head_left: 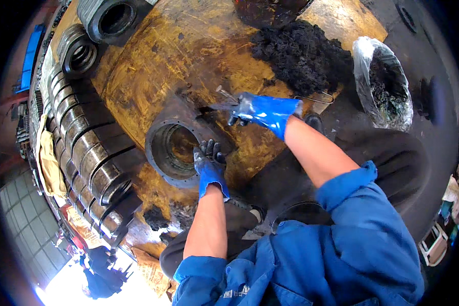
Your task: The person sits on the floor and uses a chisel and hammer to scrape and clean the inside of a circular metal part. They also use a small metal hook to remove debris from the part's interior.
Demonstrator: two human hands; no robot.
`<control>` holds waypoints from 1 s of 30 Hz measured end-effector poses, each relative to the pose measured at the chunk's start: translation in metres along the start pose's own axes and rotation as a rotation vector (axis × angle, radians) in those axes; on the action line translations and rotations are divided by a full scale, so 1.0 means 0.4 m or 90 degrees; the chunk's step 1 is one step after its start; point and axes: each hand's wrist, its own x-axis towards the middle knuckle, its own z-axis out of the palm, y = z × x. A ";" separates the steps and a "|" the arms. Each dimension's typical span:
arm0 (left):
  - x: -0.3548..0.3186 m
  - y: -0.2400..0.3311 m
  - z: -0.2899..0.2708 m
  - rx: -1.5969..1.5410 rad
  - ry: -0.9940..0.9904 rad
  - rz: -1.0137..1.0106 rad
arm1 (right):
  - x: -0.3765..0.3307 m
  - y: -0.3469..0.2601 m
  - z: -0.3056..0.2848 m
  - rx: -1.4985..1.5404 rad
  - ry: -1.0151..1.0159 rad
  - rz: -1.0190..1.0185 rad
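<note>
A thick round metal housing (156,153) with a wide bore and small holes around its rim lies on a stained yellow-brown work surface (153,66). My left hand (209,160), in a blue glove with blackened fingers, grips the housing's near right rim, its fingers bent over the edge. Farther up and to the right, my right hand (252,109), in a shiny blue glove, is closed around a slim grey metal tool (220,106). That tool points left above the housing's dark side; its exact kind is unclear. A small metal piece with a flared end (221,90) shows beside it.
A heap of black, greasy material (303,53) lies beyond my right hand, near a bent wire (316,98). At the right stands a clear plastic bag (362,61) with dark contents. Rows of metal rings (92,148) line the left. A person (102,270) is in the background.
</note>
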 end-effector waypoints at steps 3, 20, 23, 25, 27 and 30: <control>-0.004 0.008 0.002 -0.013 -0.009 -0.015 | -0.096 0.058 -0.011 -0.021 -0.027 0.043; 0.001 -0.001 -0.007 -0.011 -0.044 -0.028 | -0.266 0.246 0.180 -0.075 0.120 -0.142; 0.001 0.005 -0.010 0.010 -0.053 -0.012 | -0.254 0.225 0.188 0.009 0.086 -0.041; 0.007 0.006 -0.027 0.003 -0.056 -0.001 | -0.255 0.181 0.172 0.179 0.024 0.074; 0.006 -0.005 -0.004 -0.011 -0.070 -0.016 | -0.201 0.219 0.196 0.211 0.078 0.119; 0.013 -0.003 -0.014 0.005 -0.016 -0.004 | -0.209 0.225 0.210 0.231 0.108 0.115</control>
